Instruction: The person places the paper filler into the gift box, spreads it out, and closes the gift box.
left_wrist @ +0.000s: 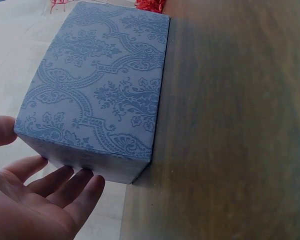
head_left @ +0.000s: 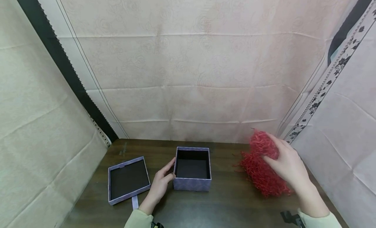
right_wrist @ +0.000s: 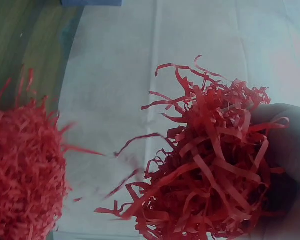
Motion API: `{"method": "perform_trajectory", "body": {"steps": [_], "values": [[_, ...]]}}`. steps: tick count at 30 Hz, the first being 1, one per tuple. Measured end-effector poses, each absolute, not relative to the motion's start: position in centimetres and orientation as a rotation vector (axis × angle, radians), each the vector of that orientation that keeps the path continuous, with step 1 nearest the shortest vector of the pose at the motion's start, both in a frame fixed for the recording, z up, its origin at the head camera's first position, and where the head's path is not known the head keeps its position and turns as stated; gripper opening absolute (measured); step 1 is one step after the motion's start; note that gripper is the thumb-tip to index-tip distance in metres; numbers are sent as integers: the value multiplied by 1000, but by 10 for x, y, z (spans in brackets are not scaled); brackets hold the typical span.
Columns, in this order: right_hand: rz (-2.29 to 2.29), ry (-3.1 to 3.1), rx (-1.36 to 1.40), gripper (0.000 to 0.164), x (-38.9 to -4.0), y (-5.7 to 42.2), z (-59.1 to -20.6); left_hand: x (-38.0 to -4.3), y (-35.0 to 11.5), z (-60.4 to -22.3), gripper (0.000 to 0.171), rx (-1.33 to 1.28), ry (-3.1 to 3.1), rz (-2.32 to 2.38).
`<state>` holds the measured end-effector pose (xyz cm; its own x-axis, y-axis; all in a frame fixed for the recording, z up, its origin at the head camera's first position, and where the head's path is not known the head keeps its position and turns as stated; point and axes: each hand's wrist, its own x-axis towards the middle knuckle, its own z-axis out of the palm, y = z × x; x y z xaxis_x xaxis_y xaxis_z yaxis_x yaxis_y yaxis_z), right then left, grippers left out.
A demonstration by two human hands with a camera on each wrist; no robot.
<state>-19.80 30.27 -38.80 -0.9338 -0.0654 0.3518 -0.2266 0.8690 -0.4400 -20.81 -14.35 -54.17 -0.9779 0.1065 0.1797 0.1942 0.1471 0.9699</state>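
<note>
At the far left, a dark band [head_left: 63, 64] slants down the pale cloth to the brown surface [head_left: 229, 205]. The lilac-edged lid [head_left: 129, 179] lies there with its black inside facing up, a pale strip [head_left: 134, 202] poking out by its near edge. Next comes the left hand [head_left: 160, 184], fingers extended, resting against the left side of the box [head_left: 192, 185] without wrapping round it. The box stands uncovered in the middle; from the head its black interior shows, while only the left wrist view brings out the scrolling floral pattern on its outside.

Over on the right sits a red shredded-paper pile [head_left: 265, 179]. The right hand [head_left: 289, 162] grips a red clump [head_left: 265, 146]: from the head the two reds run together, but the right wrist view shows a gap between their main masses, loose strands trailing. Beyond, black flowers edge the right-hand cloth [head_left: 342, 61].
</note>
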Motion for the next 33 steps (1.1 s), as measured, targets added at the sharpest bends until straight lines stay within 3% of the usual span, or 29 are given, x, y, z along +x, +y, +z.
{"method": "perform_trajectory", "body": {"steps": [33], "values": [[1033,-2653,435,82,-219,184,-393,-209,-146,-544,67,-295,-2305,-1981]]}}
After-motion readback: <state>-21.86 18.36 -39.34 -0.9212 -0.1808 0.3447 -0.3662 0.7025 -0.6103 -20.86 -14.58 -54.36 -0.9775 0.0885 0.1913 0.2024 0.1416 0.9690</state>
